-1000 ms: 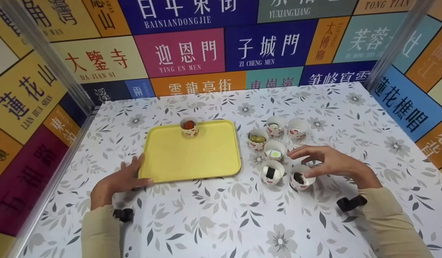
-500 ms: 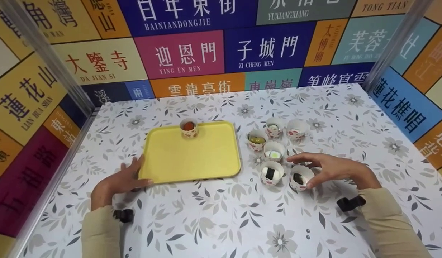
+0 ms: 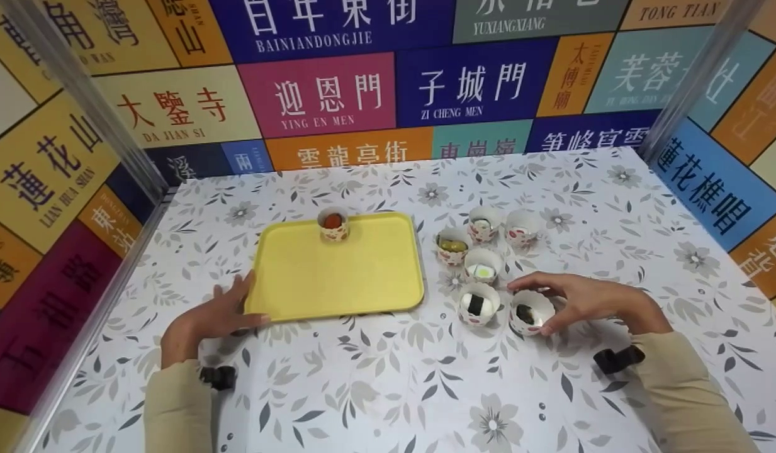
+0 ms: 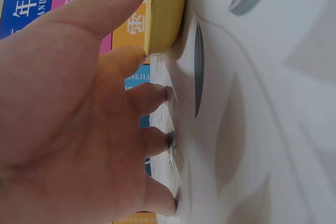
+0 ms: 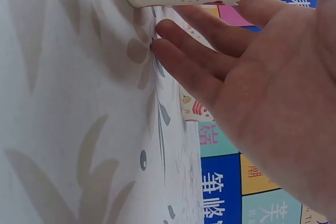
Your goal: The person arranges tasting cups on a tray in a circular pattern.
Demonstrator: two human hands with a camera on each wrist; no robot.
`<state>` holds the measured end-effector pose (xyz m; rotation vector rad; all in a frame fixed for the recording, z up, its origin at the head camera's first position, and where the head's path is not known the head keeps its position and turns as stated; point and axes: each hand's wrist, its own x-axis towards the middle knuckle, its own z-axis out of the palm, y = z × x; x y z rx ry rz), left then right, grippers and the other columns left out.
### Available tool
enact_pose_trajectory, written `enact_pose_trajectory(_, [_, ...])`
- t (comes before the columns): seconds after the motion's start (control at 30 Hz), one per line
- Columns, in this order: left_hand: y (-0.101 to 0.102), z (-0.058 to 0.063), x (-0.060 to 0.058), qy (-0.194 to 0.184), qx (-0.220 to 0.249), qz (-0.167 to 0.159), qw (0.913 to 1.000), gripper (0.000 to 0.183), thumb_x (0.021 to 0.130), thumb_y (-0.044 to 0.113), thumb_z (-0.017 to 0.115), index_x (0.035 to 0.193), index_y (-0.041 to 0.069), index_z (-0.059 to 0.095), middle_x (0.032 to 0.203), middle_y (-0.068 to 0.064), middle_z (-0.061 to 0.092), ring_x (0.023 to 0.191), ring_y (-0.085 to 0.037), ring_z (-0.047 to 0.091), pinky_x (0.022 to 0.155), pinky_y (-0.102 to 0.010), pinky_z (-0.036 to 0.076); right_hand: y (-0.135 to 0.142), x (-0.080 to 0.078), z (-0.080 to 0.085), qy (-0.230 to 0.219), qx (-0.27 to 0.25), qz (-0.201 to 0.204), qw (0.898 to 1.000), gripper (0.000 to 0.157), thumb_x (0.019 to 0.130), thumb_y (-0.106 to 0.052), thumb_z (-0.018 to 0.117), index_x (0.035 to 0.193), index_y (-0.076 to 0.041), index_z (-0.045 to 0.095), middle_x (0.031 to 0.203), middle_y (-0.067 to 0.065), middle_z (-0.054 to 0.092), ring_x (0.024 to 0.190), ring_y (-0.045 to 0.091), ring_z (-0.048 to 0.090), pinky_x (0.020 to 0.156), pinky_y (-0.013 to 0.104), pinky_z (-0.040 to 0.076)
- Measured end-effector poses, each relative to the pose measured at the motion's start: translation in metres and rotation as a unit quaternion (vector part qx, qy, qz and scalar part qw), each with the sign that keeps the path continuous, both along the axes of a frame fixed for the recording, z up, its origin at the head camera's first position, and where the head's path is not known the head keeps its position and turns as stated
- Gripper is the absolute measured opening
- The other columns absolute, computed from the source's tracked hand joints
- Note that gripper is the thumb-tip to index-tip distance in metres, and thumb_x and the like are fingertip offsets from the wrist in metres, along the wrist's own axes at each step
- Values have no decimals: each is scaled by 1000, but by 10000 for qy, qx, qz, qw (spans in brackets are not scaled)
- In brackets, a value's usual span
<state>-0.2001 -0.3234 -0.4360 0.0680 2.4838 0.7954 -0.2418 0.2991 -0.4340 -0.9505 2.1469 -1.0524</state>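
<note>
At the left end of a yellow tray (image 3: 337, 270), my left hand (image 3: 214, 318) spreads its thumb along the front edge and its index finger against the side. Its other fingertips rest on the cloth in the left wrist view. My right hand (image 3: 586, 302) curls round a patterned paper cup (image 3: 520, 322), thumb at the near right side and index finger behind the rim. Dark and white food lies in that cup. Below it in the right wrist view, the remaining fingers (image 5: 184, 66) extend near the cloth. Another paper cup (image 3: 334, 234), with red food, stands on the tray's back edge.
Left of the held cup stands a cup with white food and a black strip (image 3: 477, 308). Behind it are a cup with white and green food (image 3: 483, 267), a cup with yellowish food (image 3: 452, 247) and two more. A lettered wall (image 3: 469, 82) backs the floral cloth (image 3: 375, 384).
My right hand has lowered over the front right cup, its thumb and index finger coming down around the sides. My left hand stays at the tray, and the cups keep their places.
</note>
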Motion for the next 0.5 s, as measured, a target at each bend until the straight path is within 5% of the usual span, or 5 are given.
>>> enact_pose_trajectory(0.1, [1,0,0,-28,-24,48,10000,114,87,60,67,161,22,-12,166,-21,-19,146,-53,-26,111,-77,-12,1,0,1,-50,16,62,10000,81,81,-16,81,151,-7,40,156,22,40,134,-14,39,110,7,27])
enact_pose_trajectory(0.5, [2,0,1,-101,-52,196,9997,117,84,64,68,160,26,-12,166,-17,-20,147,-51,-27,111,-77,-14,2,0,-1,-121,245,-52,9996,76,78,-16,82,146,-10,48,144,18,54,124,-2,56,103,14,43])
